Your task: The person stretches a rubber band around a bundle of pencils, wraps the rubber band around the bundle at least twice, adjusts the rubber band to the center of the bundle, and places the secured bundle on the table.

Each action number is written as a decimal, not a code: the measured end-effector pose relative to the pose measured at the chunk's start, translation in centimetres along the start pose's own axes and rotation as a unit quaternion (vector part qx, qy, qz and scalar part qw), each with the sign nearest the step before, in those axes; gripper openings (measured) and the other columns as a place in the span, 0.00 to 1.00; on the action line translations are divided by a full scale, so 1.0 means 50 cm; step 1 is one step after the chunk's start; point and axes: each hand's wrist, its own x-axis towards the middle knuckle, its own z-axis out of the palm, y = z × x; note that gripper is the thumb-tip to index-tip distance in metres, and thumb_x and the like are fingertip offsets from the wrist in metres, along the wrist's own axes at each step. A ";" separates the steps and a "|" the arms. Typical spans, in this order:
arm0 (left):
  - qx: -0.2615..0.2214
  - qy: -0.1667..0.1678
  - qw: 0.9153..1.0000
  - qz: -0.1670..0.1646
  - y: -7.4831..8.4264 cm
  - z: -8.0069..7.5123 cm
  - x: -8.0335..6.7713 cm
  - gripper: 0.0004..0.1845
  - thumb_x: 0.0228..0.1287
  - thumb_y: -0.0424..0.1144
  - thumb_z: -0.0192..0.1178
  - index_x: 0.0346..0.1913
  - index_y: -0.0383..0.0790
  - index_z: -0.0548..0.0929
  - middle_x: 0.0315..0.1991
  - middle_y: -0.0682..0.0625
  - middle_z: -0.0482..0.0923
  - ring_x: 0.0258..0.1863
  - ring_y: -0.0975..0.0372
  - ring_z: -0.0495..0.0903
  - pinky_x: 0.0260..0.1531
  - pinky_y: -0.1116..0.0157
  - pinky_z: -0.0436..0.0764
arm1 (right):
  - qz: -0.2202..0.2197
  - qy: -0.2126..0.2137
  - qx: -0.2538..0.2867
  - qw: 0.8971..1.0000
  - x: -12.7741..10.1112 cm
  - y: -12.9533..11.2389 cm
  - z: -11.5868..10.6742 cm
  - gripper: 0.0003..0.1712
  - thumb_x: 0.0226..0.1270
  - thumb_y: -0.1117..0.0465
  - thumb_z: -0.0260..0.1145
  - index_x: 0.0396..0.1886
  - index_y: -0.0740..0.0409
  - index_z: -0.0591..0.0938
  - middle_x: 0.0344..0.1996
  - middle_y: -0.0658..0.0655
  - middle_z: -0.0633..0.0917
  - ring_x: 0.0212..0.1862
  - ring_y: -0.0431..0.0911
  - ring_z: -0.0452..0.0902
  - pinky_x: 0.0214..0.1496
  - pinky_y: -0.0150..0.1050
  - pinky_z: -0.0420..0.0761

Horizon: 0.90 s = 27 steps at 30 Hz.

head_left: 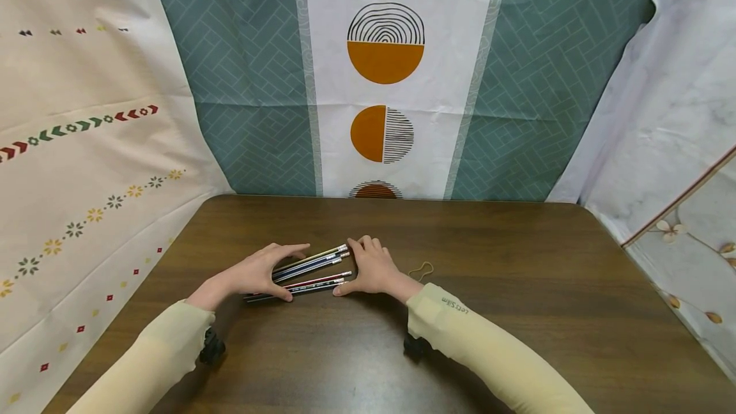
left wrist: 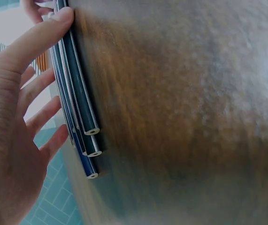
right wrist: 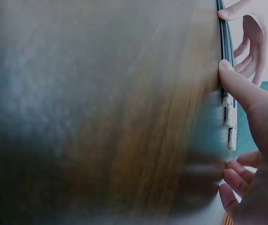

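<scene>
Several dark pencils (head_left: 310,270) with metal ferrules lie side by side on the brown table (head_left: 471,337). My left hand (head_left: 259,270) straddles their left part, thumb on the near side and fingers on the far side. In the left wrist view the thumb (left wrist: 44,37) presses straight against the nearest pencil (left wrist: 80,112) while the other fingers stay spread. My right hand (head_left: 370,267) cups the eraser ends from the right. In the right wrist view its thumb (right wrist: 239,86) touches the pencils (right wrist: 226,47), fingers loosely curved behind the ferrules (right wrist: 228,126).
A tan rubber band (head_left: 421,269) lies on the table just right of my right hand. Patterned cloth hangs behind the table (head_left: 385,114) and along both sides. Both arms wear pale yellow sleeves (head_left: 477,344).
</scene>
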 end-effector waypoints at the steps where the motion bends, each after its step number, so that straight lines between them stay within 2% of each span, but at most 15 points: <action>1: 0.000 0.000 1.000 -0.001 0.001 0.000 0.000 0.55 0.45 0.56 0.77 0.76 0.51 0.60 0.63 0.53 0.77 0.58 0.57 0.70 0.56 0.52 0.71 | 0.001 0.001 0.002 1.000 0.000 0.002 0.000 0.66 0.42 0.28 0.75 0.74 0.58 0.63 0.60 0.61 0.71 0.60 0.54 0.65 0.58 0.49 0.70; 12: 0.005 0.007 1.000 0.004 0.008 0.000 0.000 0.50 0.49 0.49 0.77 0.75 0.50 0.62 0.62 0.53 0.78 0.58 0.58 0.71 0.58 0.51 0.71 | -0.003 0.001 0.033 0.999 0.003 0.012 -0.002 0.56 0.47 0.32 0.75 0.71 0.57 0.69 0.57 0.59 0.71 0.57 0.53 0.65 0.56 0.49 0.69; 21: 0.033 0.006 0.999 0.023 0.004 0.002 0.004 0.36 0.55 0.50 0.73 0.67 0.49 0.74 0.64 0.52 0.76 0.56 0.58 0.73 0.54 0.53 0.74 | -0.001 -0.001 0.044 0.999 0.006 0.018 0.001 0.51 0.54 0.34 0.73 0.71 0.55 0.69 0.59 0.60 0.70 0.58 0.54 0.65 0.58 0.50 0.69; 27: 0.041 0.002 0.999 0.023 0.004 0.002 0.009 0.33 0.57 0.49 0.71 0.66 0.48 0.76 0.63 0.50 0.76 0.56 0.57 0.73 0.53 0.54 0.74 | 0.017 0.009 0.038 0.999 0.000 0.019 0.007 0.49 0.55 0.33 0.71 0.71 0.52 0.69 0.62 0.60 0.70 0.62 0.56 0.62 0.59 0.52 0.64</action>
